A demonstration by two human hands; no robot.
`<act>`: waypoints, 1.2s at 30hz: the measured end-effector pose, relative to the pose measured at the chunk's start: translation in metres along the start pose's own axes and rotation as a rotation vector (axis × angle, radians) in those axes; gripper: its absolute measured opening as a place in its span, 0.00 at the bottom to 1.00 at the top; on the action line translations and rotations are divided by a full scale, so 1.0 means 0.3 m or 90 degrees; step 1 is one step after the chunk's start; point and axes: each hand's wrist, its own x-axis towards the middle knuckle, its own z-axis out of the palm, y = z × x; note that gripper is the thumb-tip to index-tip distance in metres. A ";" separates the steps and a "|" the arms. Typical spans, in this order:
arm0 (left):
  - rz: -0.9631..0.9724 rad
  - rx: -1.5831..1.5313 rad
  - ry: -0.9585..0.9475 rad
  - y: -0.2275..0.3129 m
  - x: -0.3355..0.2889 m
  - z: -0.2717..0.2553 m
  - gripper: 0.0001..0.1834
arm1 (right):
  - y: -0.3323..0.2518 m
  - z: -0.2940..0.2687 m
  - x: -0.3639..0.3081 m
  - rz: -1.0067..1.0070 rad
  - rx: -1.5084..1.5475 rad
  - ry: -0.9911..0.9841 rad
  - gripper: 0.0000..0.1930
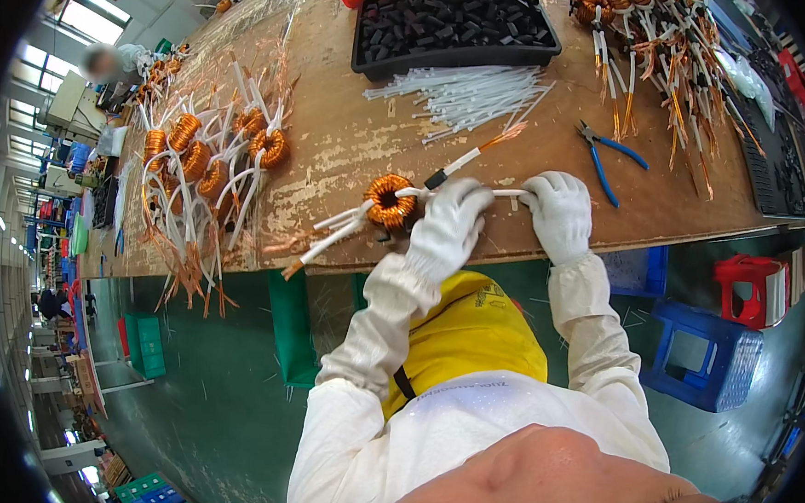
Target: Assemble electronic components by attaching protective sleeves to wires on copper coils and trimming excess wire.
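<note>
So, left to right: there's a heap of copper coils with white-sleeved leads on the far left of the worktable, well apart from the action. Next comes the one that matters, a single copper-wound ring lying near the table's front edge, hole showing, some of its leads poking out toward the lower left, while another angles up and right through a black sleeve to a frayed copper end. The gloved left hand is just right of that ring, so it's clearly the nearer one; its fingers are bent down and close together, but the glove hides what's underneath, so I can't tell how firmly it's gripping, or what. Then the key bit imo: a thin white length bridges the gap between the gloves, its long axis running nearly straight side to side, roughly along the table edge. Can't tell if it's one of the ring's leads or a separate piece, since its left end vanishes under the left glove. The gloved right hand has its fingertips pinched on the other end, so the ring sits off to its left, past the left hand. Blue-handled pliers lie just beyond it, up and right, untouched.
</note>
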 end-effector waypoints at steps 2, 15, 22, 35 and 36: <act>-0.026 -0.056 -0.016 0.041 -0.015 -0.067 0.16 | 0.017 -0.047 0.044 0.010 -0.010 -0.047 0.08; -0.051 0.238 0.103 -0.116 -0.052 -0.150 0.21 | 0.234 0.081 0.387 -0.079 -0.071 -0.250 0.10; -0.041 0.228 0.109 -0.112 -0.038 -0.176 0.21 | 0.221 0.027 0.326 -0.131 -0.149 -0.126 0.09; 0.011 -0.253 0.049 0.136 -0.029 -0.221 0.18 | -0.143 -0.230 0.087 0.320 0.823 -0.612 0.10; -0.030 -0.295 0.054 0.145 -0.027 -0.229 0.17 | -0.146 -0.226 0.084 0.341 0.829 -0.635 0.10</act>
